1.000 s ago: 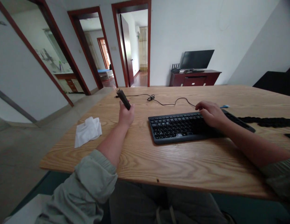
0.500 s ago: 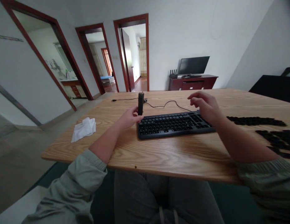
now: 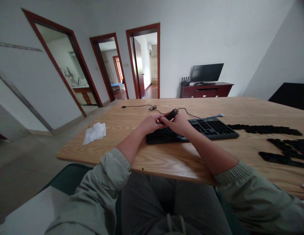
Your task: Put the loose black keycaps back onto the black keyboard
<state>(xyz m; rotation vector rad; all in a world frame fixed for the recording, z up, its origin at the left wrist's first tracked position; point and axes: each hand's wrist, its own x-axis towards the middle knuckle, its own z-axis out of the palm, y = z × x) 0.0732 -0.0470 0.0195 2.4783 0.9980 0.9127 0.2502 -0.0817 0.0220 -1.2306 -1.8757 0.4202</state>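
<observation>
— Head view: the right hand [image 3: 179, 124]?
— Curled, thumb and fingers pinched around a black cylindrical object [image 3: 171, 114], which was held tilted up toward the far right, just above a black keyboard [image 3: 210, 129].
— And the left hand [image 3: 150, 124]?
— Fingers curled and pressed in against the right hand, over the keyboard's left half; whether also on the object, impossible to tell.
— Around them?
— Toward the table's far edge, a thin black cable [image 3: 139, 106] with a small tangled loop. To the left, a crumpled white tissue [image 3: 94, 133] on the light wood table [image 3: 166, 164], well apart from the hands. To the right, rows of small black pieces [image 3: 266, 130], too blurred to name. Far beyond, a black monitor [image 3: 207, 72] on a dark red cabinet [image 3: 205, 90].
</observation>
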